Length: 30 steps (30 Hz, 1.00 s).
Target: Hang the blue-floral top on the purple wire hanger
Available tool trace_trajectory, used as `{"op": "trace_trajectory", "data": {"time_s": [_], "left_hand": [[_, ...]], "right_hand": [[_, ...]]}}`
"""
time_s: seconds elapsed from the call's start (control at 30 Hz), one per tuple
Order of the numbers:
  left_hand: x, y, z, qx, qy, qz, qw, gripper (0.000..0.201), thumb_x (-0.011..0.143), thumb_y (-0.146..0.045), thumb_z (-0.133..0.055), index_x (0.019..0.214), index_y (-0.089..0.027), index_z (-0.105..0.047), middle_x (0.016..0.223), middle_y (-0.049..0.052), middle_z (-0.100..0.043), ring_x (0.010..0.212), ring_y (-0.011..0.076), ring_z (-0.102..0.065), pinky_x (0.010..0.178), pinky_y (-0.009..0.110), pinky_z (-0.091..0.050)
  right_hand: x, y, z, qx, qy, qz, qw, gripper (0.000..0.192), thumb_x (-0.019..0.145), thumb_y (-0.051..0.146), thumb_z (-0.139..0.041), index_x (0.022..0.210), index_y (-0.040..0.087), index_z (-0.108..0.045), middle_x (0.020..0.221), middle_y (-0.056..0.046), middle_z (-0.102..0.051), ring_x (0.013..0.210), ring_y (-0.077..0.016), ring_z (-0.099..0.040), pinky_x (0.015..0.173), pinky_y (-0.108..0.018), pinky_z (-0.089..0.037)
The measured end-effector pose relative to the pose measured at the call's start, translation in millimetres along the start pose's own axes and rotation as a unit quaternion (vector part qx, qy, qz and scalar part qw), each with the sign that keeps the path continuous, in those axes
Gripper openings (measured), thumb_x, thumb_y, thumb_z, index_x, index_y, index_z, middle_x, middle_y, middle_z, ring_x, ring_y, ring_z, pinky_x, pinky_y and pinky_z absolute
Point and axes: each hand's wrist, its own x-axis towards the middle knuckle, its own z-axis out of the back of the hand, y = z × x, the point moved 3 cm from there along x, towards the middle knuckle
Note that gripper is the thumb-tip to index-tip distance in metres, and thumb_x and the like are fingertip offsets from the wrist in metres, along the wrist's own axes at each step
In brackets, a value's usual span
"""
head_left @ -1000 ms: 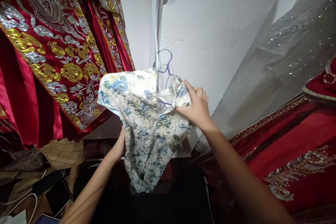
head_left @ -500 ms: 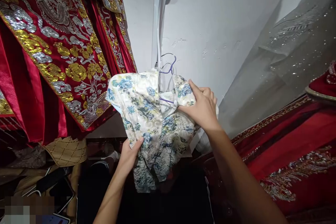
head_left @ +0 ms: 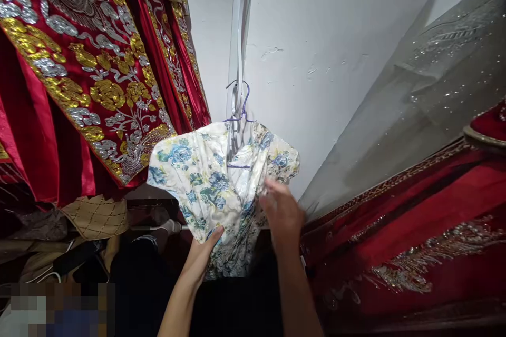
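Note:
A white garment with blue flowers (head_left: 213,179) and short sleeves hangs on a purple wire hanger (head_left: 245,102) in front of the wall. My left hand (head_left: 203,253) pinches the garment low on its left side, thumb on the front and fingers behind the cloth. Beside the right front of the garment is my right hand (head_left: 282,213), smeared by motion. Whether its fingers touch the cloth I cannot tell. The hanger's hook is up against a pale vertical strip (head_left: 239,26) on the wall.
A red costume with gold and silver embroidery (head_left: 106,95) hangs at the left. At the right are a sheer sparkling fabric (head_left: 415,89) and a red beaded garment (head_left: 435,221). A quilted tan piece (head_left: 97,221) and cluttered items lie at the lower left.
My right hand has left the garment's right shoulder and moved down and inward. The garment's shoulders now spread evenly on the hanger. My left hand still pinches the cloth, slightly lower.

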Motion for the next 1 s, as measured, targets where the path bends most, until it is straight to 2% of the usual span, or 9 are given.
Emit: {"op": "trace_trajectory", "data": {"time_s": [0.03,0.1,0.2,0.33,0.43,0.6,0.7,0.87,1.0], "left_hand": [[-1.9,1.8,-3.8,-0.015,0.009,0.009,1.000,0.076,0.066,-0.045,-0.088,0.134,-0.028,-0.059,0.140,0.011,-0.062,0.140,0.0324,-0.048,0.121,0.046,-0.033],[-6.5,3.7,-10.5,-0.034,0.023,0.020,0.999,0.072,0.066,-0.043,-0.088,0.131,-0.027,-0.062,0.138,0.011,-0.064,0.136,0.0333,-0.052,0.119,0.046,-0.038],[-13.2,2.9,-17.9,-0.037,0.038,0.011,0.999,0.070,0.066,-0.044,-0.087,0.129,-0.025,-0.064,0.136,0.011,-0.065,0.133,0.0331,-0.055,0.116,0.045,-0.041],[-19.2,0.3,-25.3,-0.039,0.053,0.005,0.998,0.073,0.067,-0.044,-0.086,0.133,-0.026,-0.062,0.135,0.010,-0.066,0.130,0.0331,-0.058,0.114,0.045,-0.045],[-21.9,-0.3,-28.5,-0.040,0.068,0.009,0.997,0.074,0.068,-0.045,-0.085,0.135,-0.025,-0.061,0.138,0.011,-0.064,0.132,0.0342,-0.056,0.114,0.045,-0.045],[-22.1,4.6,-23.5,-0.049,0.070,0.025,0.996,0.076,0.069,-0.044,-0.087,0.138,-0.027,-0.058,0.142,0.011,-0.061,0.137,0.0323,-0.052,0.116,0.041,-0.042],[-21.1,9.0,-18.5,-0.048,0.048,0.044,0.997,0.080,0.069,-0.042,-0.087,0.140,-0.027,-0.055,0.145,0.012,-0.058,0.139,0.0325,-0.049,0.119,0.043,-0.038],[-23.3,11.6,-23.7,-0.069,0.060,0.043,0.995,0.082,0.073,-0.038,-0.086,0.146,-0.024,-0.051,0.147,0.014,-0.055,0.140,0.0343,-0.047,0.121,0.048,-0.033],[-26.8,12.3,-31.9,-0.076,0.080,0.034,0.993,0.075,0.075,-0.038,-0.084,0.143,-0.023,-0.055,0.145,0.013,-0.058,0.139,0.0352,-0.048,0.121,0.049,-0.033]], "right_hand": [[-21.1,-19.3,-2.2,0.027,-0.025,-0.067,0.997,0.028,0.086,0.038,-0.068,0.111,0.027,-0.073,0.112,-0.008,-0.073,0.103,-0.0300,-0.068,0.091,-0.048,-0.055],[-55.1,-50.8,-6.2,0.057,-0.038,-0.156,0.985,0.019,0.082,0.040,-0.071,0.091,0.025,-0.076,0.086,-0.006,-0.075,0.080,-0.0291,-0.071,0.070,-0.043,-0.059],[-71.8,-68.0,-6.0,0.086,-0.014,-0.194,0.977,0.017,0.079,0.040,-0.074,0.084,0.025,-0.076,0.077,-0.004,-0.072,0.073,-0.0277,-0.068,0.062,-0.039,-0.056],[-54.9,-50.7,-2.3,0.065,0.021,-0.152,0.986,0.017,0.078,0.037,-0.076,0.089,0.024,-0.074,0.086,-0.004,-0.071,0.082,-0.0260,-0.067,0.074,-0.039,-0.054],[-51.0,-41.1,-6.8,0.035,0.036,-0.146,0.988,0.018,0.079,0.037,-0.076,0.090,0.023,-0.072,0.085,-0.005,-0.070,0.081,-0.0249,-0.065,0.074,-0.037,-0.052],[-61.3,-44.5,-9.3,0.069,-0.001,-0.177,0.982,0.018,0.082,0.038,-0.073,0.082,0.021,-0.068,0.077,-0.003,-0.066,0.071,-0.0209,-0.060,0.066,-0.033,-0.050],[-61.8,-43.5,-4.3,0.057,-0.022,-0.167,0.984,0.017,0.084,0.037,-0.072,0.086,0.021,-0.070,0.081,-0.004,-0.067,0.076,-0.0211,-0.062,0.070,-0.033,-0.051],[-60.3,-42.1,-0.3,0.044,-0.004,-0.175,0.984,0.024,0.085,0.038,-0.071,0.101,0.019,-0.070,0.091,-0.007,-0.069,0.086,-0.0221,-0.065,0.074,-0.032,-0.052],[-58.8,-40.3,1.8,0.028,0.013,-0.177,0.984,0.025,0.088,0.041,-0.068,0.095,0.017,-0.071,0.090,-0.007,-0.069,0.084,-0.0213,-0.065,0.074,-0.031,-0.050]]}}
